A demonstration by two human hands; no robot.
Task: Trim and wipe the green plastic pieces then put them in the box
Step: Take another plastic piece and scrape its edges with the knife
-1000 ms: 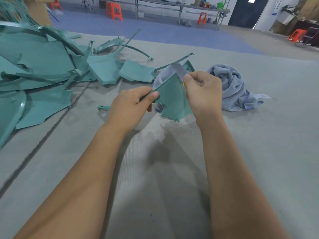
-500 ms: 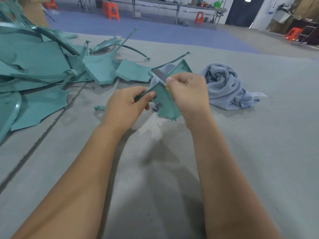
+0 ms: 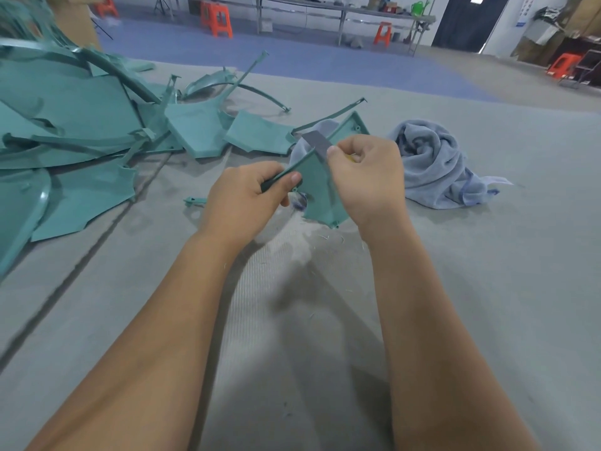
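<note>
Right now both hands meet above the middle of the grey floor mat, working one green plastic piece held up off it. The left hand grips the piece's thin rim strip, thumb curled over the top and fingers wrapped beneath, so the flat panel hangs tilted between the two hands. The right hand is closed around a small tool with a yellow handle; its grey blade sticks up past the thumb and lies against the upper rim of the piece. Whether the edge is cutting cannot be told.

Below the piece, pale shavings lie scattered on the mat, just in front of the wrists. A crumpled blue-grey towel sits on the mat just to the right of the right hand, apart from it. Toward the mat's left edge and far-left corner spreads a heap of green plastic pieces, flat panels and curved strips overlapping one another. One small green offcut lies alone on the mat beside the left hand.

Beyond the mat is a blue floor with orange stools and a long metal bench along the far side.
</note>
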